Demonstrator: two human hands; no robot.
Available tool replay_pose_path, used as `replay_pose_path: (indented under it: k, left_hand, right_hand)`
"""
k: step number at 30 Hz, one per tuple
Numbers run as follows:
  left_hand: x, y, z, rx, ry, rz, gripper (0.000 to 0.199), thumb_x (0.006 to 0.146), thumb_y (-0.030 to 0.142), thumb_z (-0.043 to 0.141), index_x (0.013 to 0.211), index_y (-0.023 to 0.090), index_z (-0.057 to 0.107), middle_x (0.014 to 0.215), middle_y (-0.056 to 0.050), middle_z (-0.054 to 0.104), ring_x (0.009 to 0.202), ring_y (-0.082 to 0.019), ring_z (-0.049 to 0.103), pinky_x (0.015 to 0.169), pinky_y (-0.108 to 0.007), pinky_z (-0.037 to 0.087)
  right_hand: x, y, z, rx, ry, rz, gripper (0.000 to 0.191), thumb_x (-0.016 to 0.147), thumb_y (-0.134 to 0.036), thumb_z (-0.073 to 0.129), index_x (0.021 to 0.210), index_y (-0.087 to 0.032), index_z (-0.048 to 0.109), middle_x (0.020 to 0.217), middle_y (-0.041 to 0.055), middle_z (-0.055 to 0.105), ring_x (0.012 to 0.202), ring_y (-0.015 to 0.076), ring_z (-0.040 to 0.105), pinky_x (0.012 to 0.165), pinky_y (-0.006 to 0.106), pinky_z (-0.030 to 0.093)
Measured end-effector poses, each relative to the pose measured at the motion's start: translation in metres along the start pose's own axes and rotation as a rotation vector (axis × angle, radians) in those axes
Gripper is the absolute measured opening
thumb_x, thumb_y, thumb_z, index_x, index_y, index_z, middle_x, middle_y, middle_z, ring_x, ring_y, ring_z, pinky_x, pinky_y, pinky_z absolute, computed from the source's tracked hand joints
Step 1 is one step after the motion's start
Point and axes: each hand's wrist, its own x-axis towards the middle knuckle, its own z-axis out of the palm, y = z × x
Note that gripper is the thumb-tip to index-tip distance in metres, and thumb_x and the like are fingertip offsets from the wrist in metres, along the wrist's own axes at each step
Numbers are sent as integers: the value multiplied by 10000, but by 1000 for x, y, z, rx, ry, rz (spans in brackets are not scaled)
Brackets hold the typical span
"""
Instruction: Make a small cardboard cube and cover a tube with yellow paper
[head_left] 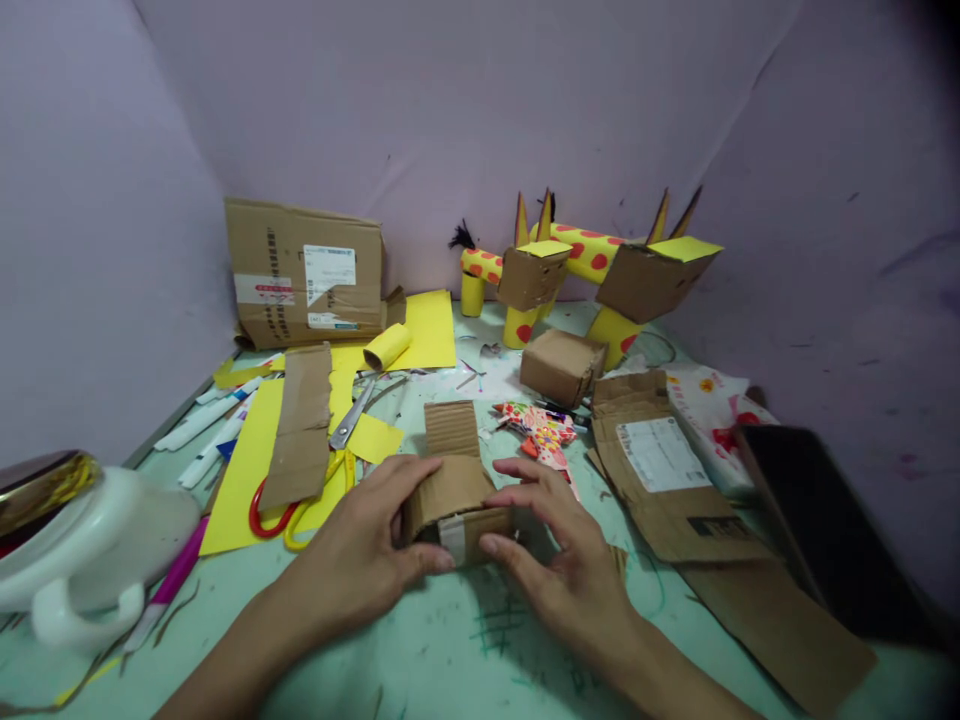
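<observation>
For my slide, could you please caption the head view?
Bare left hand and right hand around a small folded brown cardboard piece, two red-spotted yellow cardboard-headed animal figures behind.

Quick tally from where I stand: two hands, left (360,530) and right (574,550), one cardboard piece (450,485) between them. Past the right hand: two spotted animal figures (655,285), four horns (545,218) in all, one small closed box (556,363). Right of that hand: one phone (825,520), one red-and-white packet (712,410). Beyond the left hand: one yellow tube (388,347), one cardboard strip (298,425), one large upright carton (277,260), at least two yellow sheets (433,335). Scissors (350,425), one pair or two, can't tell. Left of the left hand: one white mug (150,520), one purple marker (178,570), at least three white markers (184,425).
</observation>
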Motion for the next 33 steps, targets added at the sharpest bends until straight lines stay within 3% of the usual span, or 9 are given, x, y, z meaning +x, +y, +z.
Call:
replay_pose_path:
  k: [5,7,10,14,18,22,27,30,33]
  left_hand:
    - [3,-6,-24,83,339,-114,564,674,402,678,1207,273,549,1038,-35,630,872,-247,620,732,-369,521]
    - [5,-11,-32,154,546,-184,608,674,485,656,1232,281,526,961,-28,627,745,-234,615,655,-374,526]
    - [10,-24,-40,326,697,-197,645,712,501,625,1282,240,473,1060,-73,582,880,-283,594,777,-435,518]
    - [17,-47,-45,381,678,-183,726,735,461,608,1350,155,371,1293,-158,420,1010,-317,566,842,-468,510]
    - [17,-58,-53,492,752,-283,684,771,436,542,1343,109,357,1385,-202,323,1238,-365,417,952,-476,437]
    - [8,-51,-64,530,585,-405,310,798,362,466,1031,206,597,992,-90,644,845,-257,638,737,-369,502]
    - [-3,-35,-61,550,243,-383,67,663,265,568,600,245,579,540,18,598,556,-201,592,521,-272,401]
    - [-2,-32,-53,616,269,-419,150,726,340,535,806,248,622,735,-47,661,696,-284,628,571,-341,424]
    - [7,-36,-46,686,450,-358,446,785,439,502,1152,187,530,1075,-156,607,1002,-368,574,735,-441,464]
  right_hand:
    - [0,-1,-1,23,61,29,78,733,-196,689,792,-218,642,911,55,634,862,214,613,749,344,502]
    - [-1,-1,0,67,-25,83,33,756,-217,667,739,-203,642,781,33,642,720,180,614,629,278,497]
    - [-5,2,4,126,-178,238,201,840,-282,568,661,-194,598,590,-16,590,540,133,564,492,221,446]
    - [-11,6,8,361,-286,492,302,903,-459,440,750,-211,521,462,-64,522,386,113,527,373,191,406]
    - [-13,10,6,478,-193,553,330,869,-533,483,819,-208,516,545,-34,608,478,155,639,444,235,502]
    - [-17,17,-4,364,-124,451,275,897,-464,488,857,-204,568,667,27,692,624,201,706,582,287,558]
    - [-21,16,-7,299,-151,322,237,919,-393,469,903,-216,626,843,73,731,776,221,702,711,327,570]
    - [-22,9,-3,306,-144,275,229,924,-359,466,919,-220,647,911,79,727,827,217,689,710,306,563]
    - [-22,5,1,321,-101,218,195,915,-327,479,905,-232,649,904,69,729,820,207,689,683,274,552]
